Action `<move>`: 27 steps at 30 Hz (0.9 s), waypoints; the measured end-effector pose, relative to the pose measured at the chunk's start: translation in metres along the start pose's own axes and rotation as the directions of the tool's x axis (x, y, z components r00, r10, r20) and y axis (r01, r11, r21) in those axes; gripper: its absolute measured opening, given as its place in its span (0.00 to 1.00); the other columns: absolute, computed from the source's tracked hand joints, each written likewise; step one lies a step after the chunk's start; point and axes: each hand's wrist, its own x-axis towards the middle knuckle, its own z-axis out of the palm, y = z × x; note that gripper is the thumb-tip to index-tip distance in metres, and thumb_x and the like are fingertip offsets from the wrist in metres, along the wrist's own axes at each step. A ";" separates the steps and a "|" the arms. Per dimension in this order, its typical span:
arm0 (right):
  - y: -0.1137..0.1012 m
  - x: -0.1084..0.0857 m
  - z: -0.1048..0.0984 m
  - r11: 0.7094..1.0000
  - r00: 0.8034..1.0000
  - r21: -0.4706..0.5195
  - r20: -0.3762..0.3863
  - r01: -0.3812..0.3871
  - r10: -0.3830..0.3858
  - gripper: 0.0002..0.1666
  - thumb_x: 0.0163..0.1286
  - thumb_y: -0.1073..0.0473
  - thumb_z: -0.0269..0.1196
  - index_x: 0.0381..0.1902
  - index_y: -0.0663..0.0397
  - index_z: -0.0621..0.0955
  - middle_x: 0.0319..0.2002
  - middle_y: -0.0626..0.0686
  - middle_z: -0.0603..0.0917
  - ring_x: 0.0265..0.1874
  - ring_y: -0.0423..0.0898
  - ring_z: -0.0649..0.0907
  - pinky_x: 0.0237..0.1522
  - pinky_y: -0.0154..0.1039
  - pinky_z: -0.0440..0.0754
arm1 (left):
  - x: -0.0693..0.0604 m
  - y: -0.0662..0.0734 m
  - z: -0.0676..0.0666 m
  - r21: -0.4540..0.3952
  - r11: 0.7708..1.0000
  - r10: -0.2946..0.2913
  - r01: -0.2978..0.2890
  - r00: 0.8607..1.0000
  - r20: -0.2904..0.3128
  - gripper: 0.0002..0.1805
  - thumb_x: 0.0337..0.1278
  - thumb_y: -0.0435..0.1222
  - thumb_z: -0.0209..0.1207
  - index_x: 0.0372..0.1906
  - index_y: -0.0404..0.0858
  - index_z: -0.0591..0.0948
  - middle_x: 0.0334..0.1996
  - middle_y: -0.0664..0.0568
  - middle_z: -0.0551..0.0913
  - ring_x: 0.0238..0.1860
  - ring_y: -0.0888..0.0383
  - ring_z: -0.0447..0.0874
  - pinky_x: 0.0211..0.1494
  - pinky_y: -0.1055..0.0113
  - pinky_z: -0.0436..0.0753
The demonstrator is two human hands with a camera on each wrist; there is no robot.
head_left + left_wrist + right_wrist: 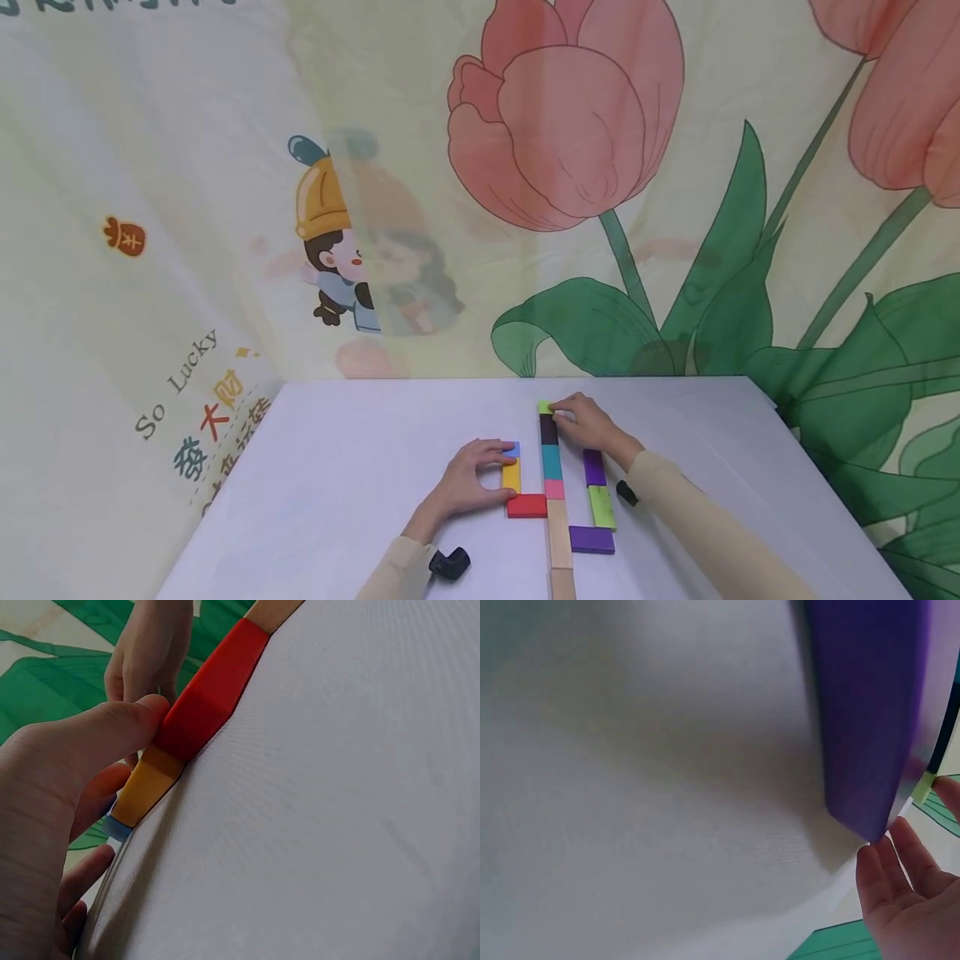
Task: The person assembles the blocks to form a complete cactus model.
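Flat coloured blocks lie end to end on the white table. My left hand (471, 479) is at the left branch. Its thumb touches the corner where the yellow block (511, 477) meets the red block (527, 506); its spread fingers reach the small blue block (512, 449). At the top of the middle column, my right hand (587, 423) holds the small light green block (544, 407) at its right edge by the fingertips. Below that block come a black block (549, 429), a teal block (551, 462) and a pink block (553, 489).
Wooden blocks (559, 533) continue the column toward me. On the right branch are a lower purple block (592, 540), a longer green block (602, 507) and an upper purple block (594, 467), under my right forearm. A printed curtain (420, 192) hangs behind the table (360, 433).
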 end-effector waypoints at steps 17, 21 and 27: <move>0.002 -0.003 0.000 0.998 0.998 0.000 -0.002 0.055 -0.055 0.18 0.72 0.63 0.54 0.55 0.64 0.82 0.57 0.65 0.80 0.60 0.63 0.76 0.63 0.58 0.71 | -0.001 0.003 -0.001 -0.014 1.000 0.002 -0.002 1.000 -0.001 0.24 0.48 0.51 0.70 0.53 0.51 0.86 0.62 0.66 0.78 0.66 0.58 0.70 0.70 0.45 0.65; -0.001 -0.006 -0.005 1.000 1.000 0.007 -0.016 0.024 -0.024 0.20 0.72 0.61 0.56 0.57 0.65 0.80 0.58 0.66 0.79 0.61 0.64 0.75 0.64 0.59 0.69 | 0.000 0.004 -0.001 -0.009 1.000 0.003 -0.003 1.000 0.003 0.24 0.49 0.52 0.70 0.53 0.51 0.86 0.62 0.65 0.78 0.66 0.58 0.70 0.70 0.46 0.64; -0.006 -0.024 -0.023 0.999 0.999 -0.025 -0.013 -0.038 0.037 0.21 0.68 0.57 0.63 0.54 0.64 0.81 0.54 0.63 0.80 0.57 0.61 0.78 0.58 0.57 0.76 | 0.001 0.003 -0.002 0.000 1.000 -0.003 0.003 1.000 0.004 0.24 0.49 0.53 0.70 0.53 0.51 0.86 0.62 0.65 0.78 0.66 0.58 0.70 0.71 0.46 0.64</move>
